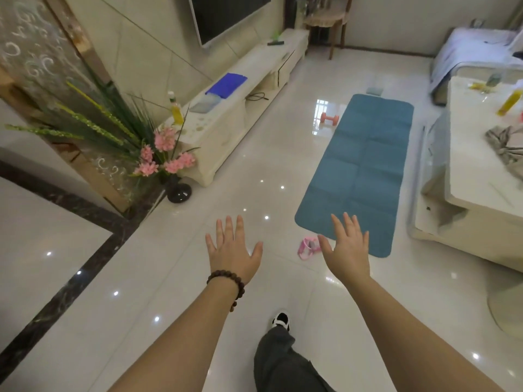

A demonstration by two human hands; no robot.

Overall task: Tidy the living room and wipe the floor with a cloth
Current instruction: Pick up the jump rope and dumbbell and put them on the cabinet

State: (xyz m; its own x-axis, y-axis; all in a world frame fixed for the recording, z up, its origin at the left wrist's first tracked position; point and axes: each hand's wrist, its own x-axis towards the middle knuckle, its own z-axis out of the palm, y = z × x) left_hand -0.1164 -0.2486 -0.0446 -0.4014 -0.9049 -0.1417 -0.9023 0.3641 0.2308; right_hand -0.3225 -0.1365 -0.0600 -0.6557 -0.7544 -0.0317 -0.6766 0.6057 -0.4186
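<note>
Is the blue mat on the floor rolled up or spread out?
Spread out. The blue mat lies flat at full length on the floor, fold creases showing across it, with no end rolled.

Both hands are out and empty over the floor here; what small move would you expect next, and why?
Probably a reach down with the right hand for the pink item on the floor just beside it, near the blue mat. Both it and the left hand are open and hold nothing, and that item is the closest loose clutter.

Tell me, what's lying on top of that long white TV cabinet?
On the long white TV cabinet: a folded blue cloth, a pale folded cloth, a yellow bottle, a black cable, a dark tool. Its insides cannot be seen.
</note>
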